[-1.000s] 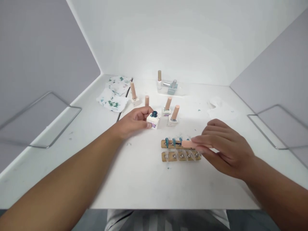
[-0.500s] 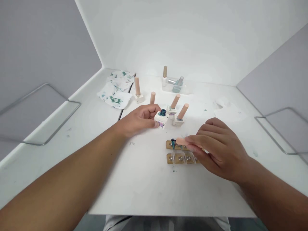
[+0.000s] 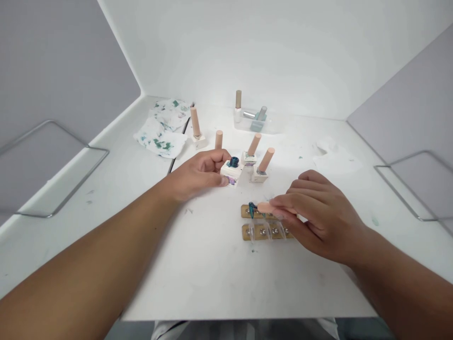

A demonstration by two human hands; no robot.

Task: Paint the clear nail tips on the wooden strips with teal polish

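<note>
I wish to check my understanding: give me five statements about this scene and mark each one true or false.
1. The left hand holds an uncapped white bottle. True.
2. The right hand holds scissors. False: it holds a peach-handled brush.
3. The brush is at the leftmost nail tip of the upper wooden strip. True.
4. The visible lower nail tips are painted red. False: they look clear.
5. Stained wipes lie left of the clear tray in the picture. True.

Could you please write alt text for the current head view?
The right hand holds a peach-handled brush at a teal nail tip on a wooden strip; the left hand holds an open white bottle. Four peach-capped bottles stand beyond, with stained tissues at left.
</note>
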